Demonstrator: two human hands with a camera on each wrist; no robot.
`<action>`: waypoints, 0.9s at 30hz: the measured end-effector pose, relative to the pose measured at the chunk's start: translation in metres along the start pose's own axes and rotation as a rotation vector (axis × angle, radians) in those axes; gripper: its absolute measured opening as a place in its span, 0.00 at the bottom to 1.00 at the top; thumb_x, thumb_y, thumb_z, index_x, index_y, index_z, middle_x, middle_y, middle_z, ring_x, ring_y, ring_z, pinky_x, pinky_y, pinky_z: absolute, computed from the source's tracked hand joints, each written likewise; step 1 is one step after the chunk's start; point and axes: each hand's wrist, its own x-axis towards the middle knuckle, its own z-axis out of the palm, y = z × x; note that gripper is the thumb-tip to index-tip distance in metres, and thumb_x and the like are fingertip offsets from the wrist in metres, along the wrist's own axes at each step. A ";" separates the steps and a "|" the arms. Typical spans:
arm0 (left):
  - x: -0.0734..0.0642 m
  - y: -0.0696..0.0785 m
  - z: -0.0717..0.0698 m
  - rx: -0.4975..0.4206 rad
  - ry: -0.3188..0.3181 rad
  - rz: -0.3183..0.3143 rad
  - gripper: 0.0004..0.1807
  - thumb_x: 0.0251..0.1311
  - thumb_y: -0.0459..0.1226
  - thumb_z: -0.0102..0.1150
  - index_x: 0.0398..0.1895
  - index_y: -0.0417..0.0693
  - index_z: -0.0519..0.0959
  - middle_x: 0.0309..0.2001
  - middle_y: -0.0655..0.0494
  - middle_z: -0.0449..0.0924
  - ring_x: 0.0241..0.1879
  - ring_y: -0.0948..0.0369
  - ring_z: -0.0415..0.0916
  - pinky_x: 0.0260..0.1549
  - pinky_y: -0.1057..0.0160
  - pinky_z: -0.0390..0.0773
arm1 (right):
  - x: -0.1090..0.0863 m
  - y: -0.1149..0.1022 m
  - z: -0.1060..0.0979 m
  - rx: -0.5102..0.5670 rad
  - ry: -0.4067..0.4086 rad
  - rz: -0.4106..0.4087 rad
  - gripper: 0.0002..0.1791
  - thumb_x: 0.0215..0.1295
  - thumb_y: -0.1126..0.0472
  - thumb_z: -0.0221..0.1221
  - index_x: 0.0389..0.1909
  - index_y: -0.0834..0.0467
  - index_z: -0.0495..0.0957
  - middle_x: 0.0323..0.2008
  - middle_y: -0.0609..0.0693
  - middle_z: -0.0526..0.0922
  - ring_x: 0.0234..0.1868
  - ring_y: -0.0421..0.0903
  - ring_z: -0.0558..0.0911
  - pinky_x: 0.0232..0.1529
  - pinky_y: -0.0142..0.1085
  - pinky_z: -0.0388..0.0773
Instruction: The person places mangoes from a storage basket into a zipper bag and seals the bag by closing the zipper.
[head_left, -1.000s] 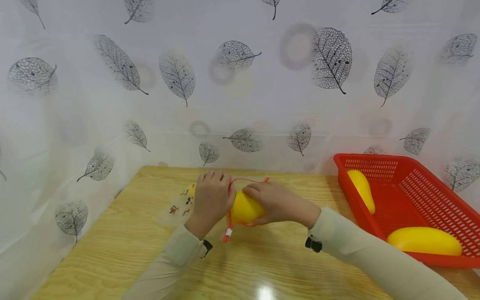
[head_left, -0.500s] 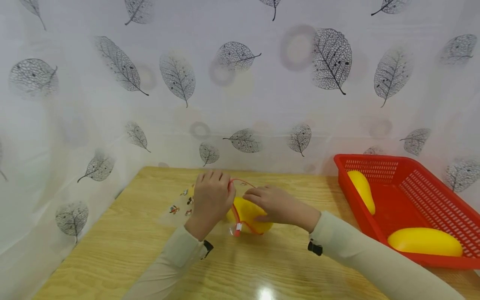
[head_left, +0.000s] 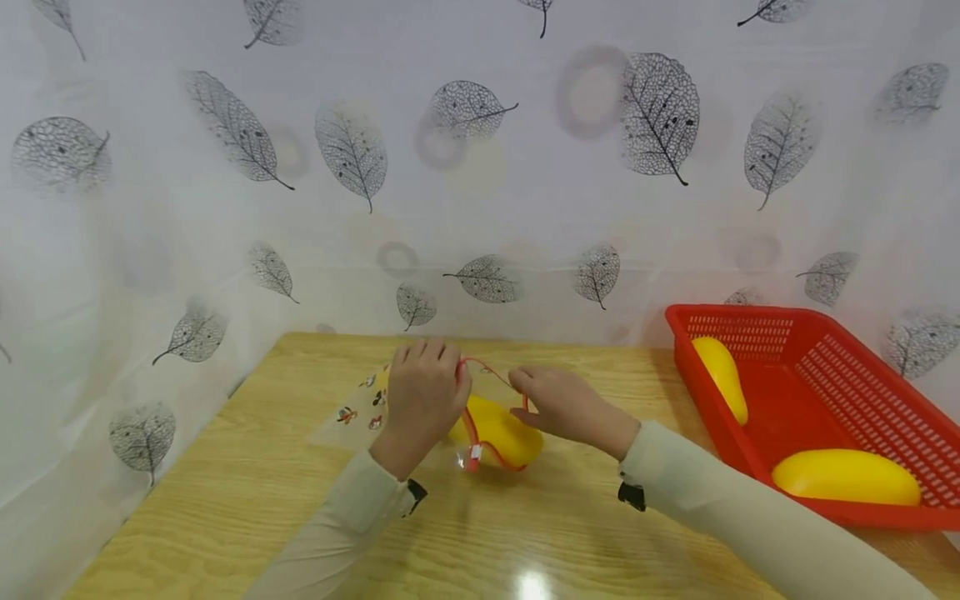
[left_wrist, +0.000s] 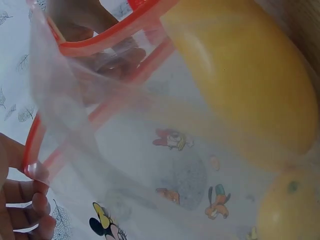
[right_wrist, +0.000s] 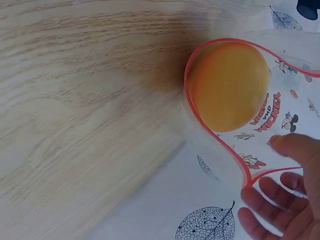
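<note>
A clear zip bag [head_left: 348, 421] with red edging and printed cartoon figures lies over the table's middle. My left hand [head_left: 424, 387] pinches the bag's mouth at one edge. My right hand [head_left: 566, 406] is at the opposite side of the mouth; in the right wrist view its thumb and curled fingers [right_wrist: 277, 195] lie either side of the red rim. A large, smooth yellow mango-like fruit [head_left: 506, 429] sits inside, close to the opening. Deeper in the bag, the left wrist view shows a second yellow fruit [left_wrist: 287, 207] with a small green spot.
A red plastic basket [head_left: 817, 400] stands at the right of the wooden table [head_left: 300, 500]. Inside it are two yellow mango-like fruits, one along the left wall [head_left: 720, 375] and one near the front [head_left: 847, 477]. A leaf-patterned curtain [head_left: 480, 192] hangs behind.
The right hand has let go of the yellow fruit and drawn right to the bag's rim. The fruit has settled lower in the bag's mouth. The left hand keeps its hold.
</note>
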 end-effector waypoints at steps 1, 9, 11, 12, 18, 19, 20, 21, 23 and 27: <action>0.000 0.000 0.000 -0.002 -0.001 0.001 0.08 0.53 0.39 0.59 0.23 0.44 0.77 0.26 0.52 0.77 0.28 0.55 0.72 0.31 0.59 0.71 | 0.001 0.000 0.002 0.001 -0.011 0.039 0.20 0.49 0.57 0.69 0.30 0.57 0.65 0.22 0.46 0.68 0.19 0.38 0.63 0.20 0.25 0.62; -0.002 -0.004 -0.002 -0.014 0.011 0.004 0.07 0.52 0.38 0.60 0.23 0.44 0.78 0.27 0.51 0.79 0.29 0.54 0.75 0.33 0.57 0.74 | 0.008 0.010 0.010 -0.016 -0.032 0.259 0.12 0.51 0.57 0.67 0.33 0.57 0.75 0.29 0.50 0.80 0.21 0.43 0.77 0.18 0.32 0.72; -0.002 -0.006 -0.004 -0.015 0.020 0.002 0.07 0.52 0.38 0.61 0.23 0.44 0.78 0.26 0.51 0.79 0.29 0.54 0.76 0.33 0.57 0.74 | 0.011 0.012 0.009 -0.015 -0.030 0.268 0.09 0.52 0.58 0.66 0.32 0.57 0.78 0.28 0.50 0.81 0.21 0.44 0.78 0.19 0.33 0.73; -0.002 -0.007 -0.004 -0.017 0.026 0.001 0.07 0.52 0.38 0.61 0.23 0.44 0.79 0.26 0.51 0.79 0.29 0.53 0.76 0.32 0.57 0.74 | 0.012 0.013 0.008 -0.012 -0.026 0.270 0.09 0.52 0.58 0.65 0.31 0.57 0.79 0.28 0.50 0.82 0.22 0.44 0.79 0.19 0.33 0.74; 0.000 -0.015 -0.012 -0.018 0.050 -0.018 0.08 0.50 0.38 0.63 0.22 0.43 0.79 0.26 0.49 0.80 0.30 0.51 0.77 0.33 0.55 0.75 | 0.023 0.021 -0.002 -0.003 0.017 0.269 0.06 0.52 0.59 0.65 0.29 0.57 0.82 0.27 0.49 0.84 0.24 0.43 0.81 0.25 0.34 0.77; 0.000 -0.017 -0.014 -0.017 0.053 -0.021 0.08 0.50 0.38 0.64 0.21 0.43 0.78 0.26 0.49 0.80 0.30 0.51 0.77 0.33 0.55 0.75 | 0.025 0.022 -0.004 -0.005 0.025 0.270 0.05 0.52 0.59 0.65 0.28 0.57 0.82 0.26 0.49 0.84 0.25 0.43 0.81 0.25 0.34 0.77; 0.001 -0.019 -0.016 -0.015 0.054 -0.021 0.08 0.50 0.38 0.64 0.21 0.43 0.78 0.26 0.49 0.80 0.29 0.51 0.77 0.33 0.55 0.75 | 0.028 0.023 -0.007 -0.005 0.030 0.270 0.05 0.52 0.59 0.65 0.28 0.57 0.82 0.26 0.49 0.83 0.25 0.43 0.80 0.26 0.34 0.77; 0.002 -0.021 -0.017 -0.015 0.055 -0.022 0.09 0.50 0.38 0.65 0.21 0.43 0.78 0.25 0.49 0.80 0.29 0.51 0.76 0.32 0.55 0.75 | 0.030 0.024 -0.010 -0.007 0.036 0.271 0.05 0.53 0.59 0.65 0.27 0.57 0.82 0.26 0.49 0.83 0.25 0.43 0.80 0.26 0.34 0.77; 0.004 -0.026 -0.020 -0.012 0.054 -0.025 0.09 0.50 0.38 0.66 0.21 0.43 0.78 0.24 0.49 0.79 0.27 0.51 0.75 0.32 0.55 0.75 | 0.036 0.027 -0.016 -0.013 0.043 0.277 0.05 0.53 0.59 0.65 0.27 0.57 0.82 0.25 0.49 0.83 0.24 0.44 0.79 0.26 0.35 0.77; 0.011 -0.037 -0.026 -0.008 0.046 -0.043 0.09 0.51 0.38 0.66 0.21 0.43 0.78 0.23 0.49 0.78 0.25 0.51 0.73 0.32 0.54 0.74 | 0.048 0.030 -0.030 -0.006 0.055 0.303 0.05 0.55 0.59 0.63 0.26 0.57 0.82 0.26 0.50 0.82 0.24 0.44 0.79 0.25 0.35 0.76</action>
